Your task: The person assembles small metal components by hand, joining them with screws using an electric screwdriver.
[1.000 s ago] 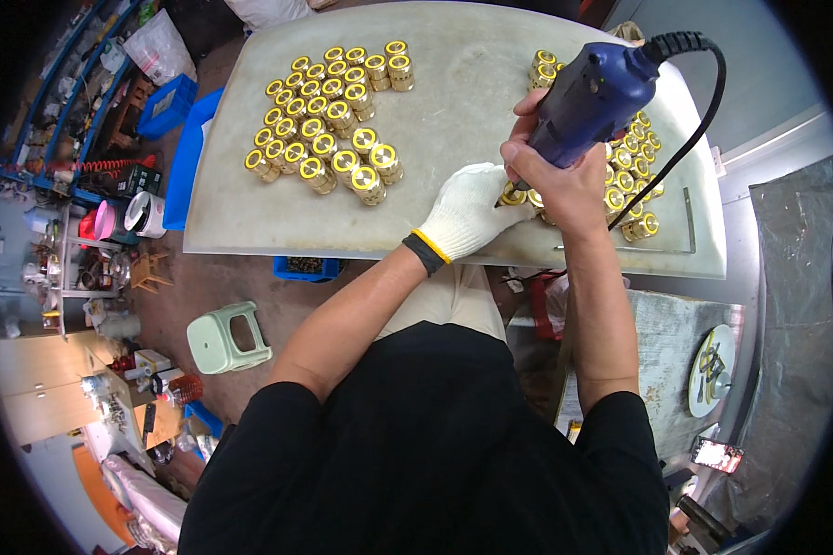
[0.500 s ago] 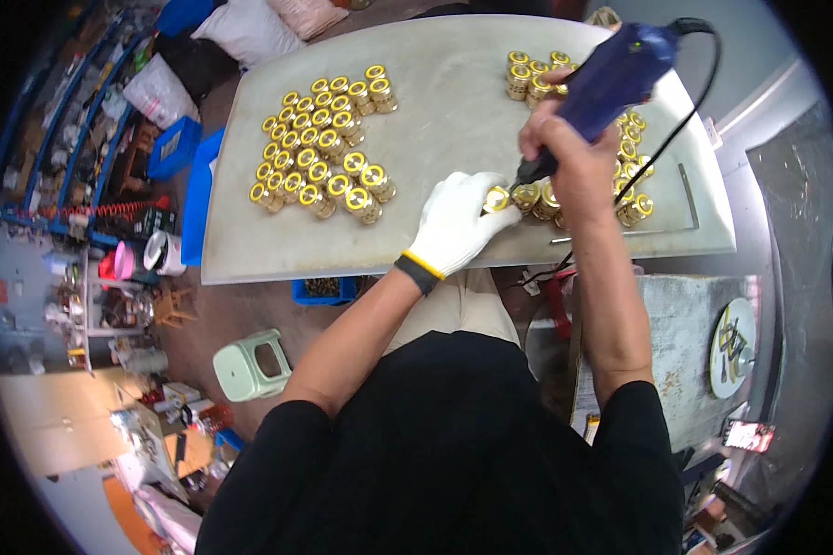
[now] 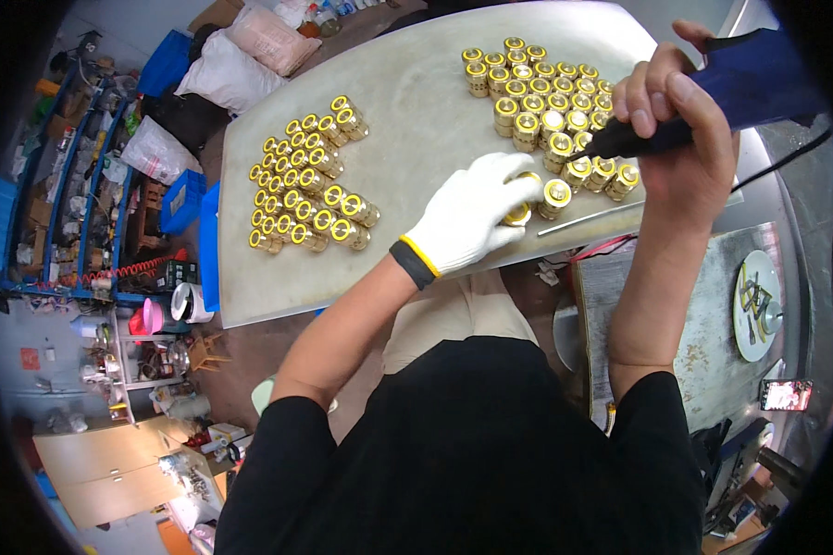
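Note:
My left hand (image 3: 477, 211), in a white knitted glove with a dark, yellow-edged cuff, curls at the table's front edge. Between its thumb and fingers sits a short brass cylinder (image 3: 517, 215) with a shiny gold rim; another rim shows just behind the fingers. My bare right hand (image 3: 680, 106) grips a dark blue handheld power tool (image 3: 770, 72) with a black nose and a cord. The tool's tip points left, over the near edge of a cluster of similar brass cylinders (image 3: 532, 102). One upright brass cylinder (image 3: 556, 195) stands just right of the glove.
A second group of brass cylinders (image 3: 292, 180) stands on the left of the pale table (image 3: 407, 111). A thin metal rod (image 3: 588, 218) lies along the front right edge. A side bench (image 3: 652, 287) at right carries a white plate (image 3: 752, 338) with small metal pieces. Blue shelving (image 3: 51, 185) is far left.
The view has swung to the right. My right hand has drawn the power tool away from the piece at my left hand, up and to the right. The left hand stays near the front edge.

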